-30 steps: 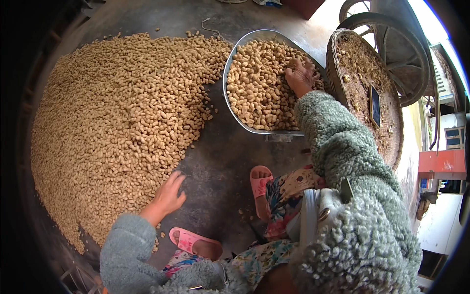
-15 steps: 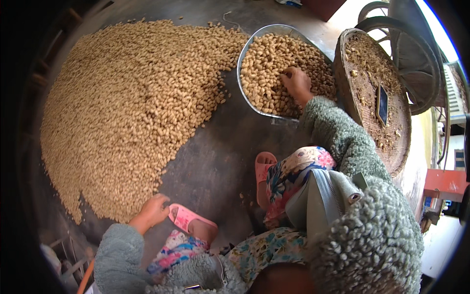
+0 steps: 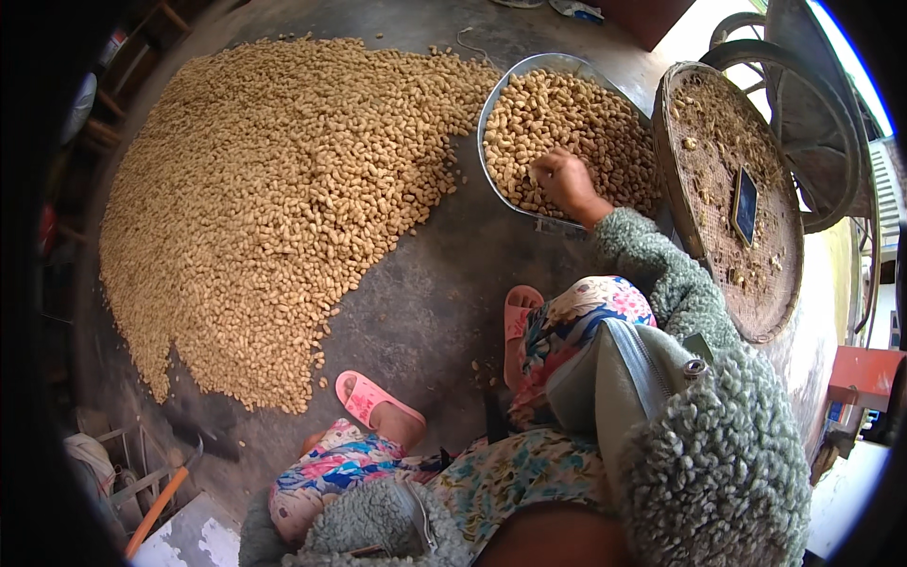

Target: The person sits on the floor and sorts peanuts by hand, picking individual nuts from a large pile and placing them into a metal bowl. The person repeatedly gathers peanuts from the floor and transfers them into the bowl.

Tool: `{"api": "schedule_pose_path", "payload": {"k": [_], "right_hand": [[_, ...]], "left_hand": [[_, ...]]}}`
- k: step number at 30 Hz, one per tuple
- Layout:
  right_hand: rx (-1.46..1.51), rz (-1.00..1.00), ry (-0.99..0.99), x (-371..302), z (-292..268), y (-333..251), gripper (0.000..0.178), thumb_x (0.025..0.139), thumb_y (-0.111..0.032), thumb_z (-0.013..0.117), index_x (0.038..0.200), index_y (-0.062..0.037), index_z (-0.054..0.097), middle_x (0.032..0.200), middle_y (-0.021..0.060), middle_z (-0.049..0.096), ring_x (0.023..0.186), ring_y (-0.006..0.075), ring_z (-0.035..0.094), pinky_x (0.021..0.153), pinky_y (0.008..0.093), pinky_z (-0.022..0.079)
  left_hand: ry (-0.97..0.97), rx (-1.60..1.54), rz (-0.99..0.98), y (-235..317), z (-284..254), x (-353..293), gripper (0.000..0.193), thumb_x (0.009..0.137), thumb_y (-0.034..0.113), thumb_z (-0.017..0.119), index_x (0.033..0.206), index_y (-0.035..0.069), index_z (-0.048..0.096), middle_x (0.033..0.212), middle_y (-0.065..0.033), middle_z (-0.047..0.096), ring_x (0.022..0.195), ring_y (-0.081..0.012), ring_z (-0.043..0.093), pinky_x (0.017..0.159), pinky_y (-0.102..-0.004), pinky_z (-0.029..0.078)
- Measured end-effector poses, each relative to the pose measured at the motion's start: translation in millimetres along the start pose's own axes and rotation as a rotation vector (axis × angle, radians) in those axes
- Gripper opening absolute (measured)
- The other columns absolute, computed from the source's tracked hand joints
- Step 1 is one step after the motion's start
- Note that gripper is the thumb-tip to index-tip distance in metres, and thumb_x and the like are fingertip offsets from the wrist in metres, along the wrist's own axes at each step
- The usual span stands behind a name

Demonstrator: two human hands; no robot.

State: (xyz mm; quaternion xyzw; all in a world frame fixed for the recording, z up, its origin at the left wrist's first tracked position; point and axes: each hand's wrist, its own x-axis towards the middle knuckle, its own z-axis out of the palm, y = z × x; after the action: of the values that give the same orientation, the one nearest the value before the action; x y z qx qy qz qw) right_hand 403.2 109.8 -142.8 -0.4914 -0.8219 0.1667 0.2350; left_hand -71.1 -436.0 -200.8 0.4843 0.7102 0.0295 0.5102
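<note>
While I squat on the concrete floor [image 3: 425,312], the biggest thing before me is the heap of peanuts [image 3: 274,208], filling the upper left and centre left of the frame. To the upper right leans a round woven tray [image 3: 727,189] with scraps and a small dark flat thing on it. Between them, at upper centre, sits the metal basin [image 3: 487,123], already well filled with peanuts, though the floor heap looks far larger, so I judge most of the work is left. Lower down, my pink sandals [image 3: 373,397] rest on bare floor. Smallest is my right hand [image 3: 565,181], in the basin's lower part, fingers curled down among the peanuts; whether it grips any I cannot tell. My left hand is out of sight at the lower left.
</note>
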Motion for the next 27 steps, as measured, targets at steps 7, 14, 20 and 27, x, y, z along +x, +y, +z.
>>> {"api": "schedule_pose_path", "payload": {"k": [7,14,20,27], "right_hand": [[-0.210,0.029,-0.051,-5.9,18.6,3.0,0.019,0.082,-0.019,0.067,0.094,-0.0031,0.068,0.089,0.0169,0.063,0.085,0.0344,0.062,0.076,0.0404,0.050],[1.263,0.666,0.034,-10.5,-5.3,26.4,0.013,0.088,-0.014,0.058,0.091,-0.0013,0.061,0.074,0.0026,0.058,0.063,0.0130,0.053,0.056,0.0281,0.045],[1.393,0.617,-0.263,-9.5,-6.5,7.8,0.004,0.085,-0.012,0.049,0.081,-0.0099,0.049,0.074,0.0029,0.051,0.060,0.0108,0.042,0.051,0.0277,0.037],[0.110,0.042,-0.274,2.6,22.0,-50.0,0.020,0.085,-0.016,0.052,0.095,-0.0006,0.045,0.086,0.0271,0.061,0.083,0.0459,0.059,0.072,0.0517,0.045]], "left_hand": [[0.016,0.003,0.025,10.6,0.0,20.2,0.023,0.078,0.017,0.066,0.096,0.003,0.067,0.089,-0.0172,0.067,0.083,-0.0273,0.066,0.075,-0.0362,0.051],[0.023,0.021,0.022,15.2,-4.6,18.3,0.022,0.078,0.017,0.066,0.096,0.003,0.067,0.088,-0.0168,0.067,0.082,-0.0265,0.066,0.074,-0.0358,0.051],[0.030,0.034,0.006,20.0,-6.6,11.9,0.022,0.079,0.016,0.066,0.095,0.003,0.067,0.088,-0.0165,0.067,0.081,-0.0258,0.066,0.074,-0.0355,0.051],[0.036,0.047,-0.002,21.6,-7.8,8.4,0.021,0.079,0.016,0.066,0.095,0.002,0.068,0.087,-0.0161,0.068,0.081,-0.0251,0.066,0.073,-0.0351,0.051]]}}
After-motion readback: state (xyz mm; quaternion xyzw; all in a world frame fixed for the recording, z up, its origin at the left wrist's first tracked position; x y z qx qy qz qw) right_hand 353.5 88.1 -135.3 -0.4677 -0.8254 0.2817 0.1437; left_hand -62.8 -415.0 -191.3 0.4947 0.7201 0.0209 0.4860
